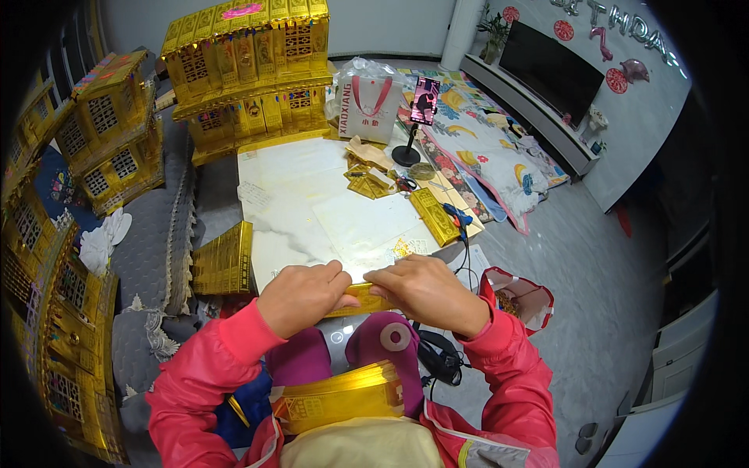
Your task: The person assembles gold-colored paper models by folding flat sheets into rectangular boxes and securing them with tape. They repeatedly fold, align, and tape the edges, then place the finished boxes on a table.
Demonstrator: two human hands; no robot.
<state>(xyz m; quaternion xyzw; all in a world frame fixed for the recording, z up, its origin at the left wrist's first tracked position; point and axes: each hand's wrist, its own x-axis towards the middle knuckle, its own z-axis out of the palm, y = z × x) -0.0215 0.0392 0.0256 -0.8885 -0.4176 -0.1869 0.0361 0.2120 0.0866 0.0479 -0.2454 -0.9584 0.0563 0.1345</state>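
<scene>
At the near edge of the white-topped table (285, 210), my left hand (306, 296) and my right hand (433, 290) grip a strip of gold foil paper (355, 301) between them. The fingers of both are curled over its upper edge, with the thumbs close together. A stack of gold foil paper (339, 399) lies across my lap. On my right thigh sits a roll of tape (395, 337). Left of my left hand, a gold folded panel (225, 261) leans at the table's side. A gold bundle (434, 217) rests right of centre, beside a blue glue gun (459, 217).
Gold paper houses (248, 70) stand at the back and along the left sofa (156, 249). A white gift bag (367, 105), a phone on a stand (424, 101), gold scraps (370, 183) and scissors (406, 185) are farther back. A red-rimmed bag (519, 296) stands at right.
</scene>
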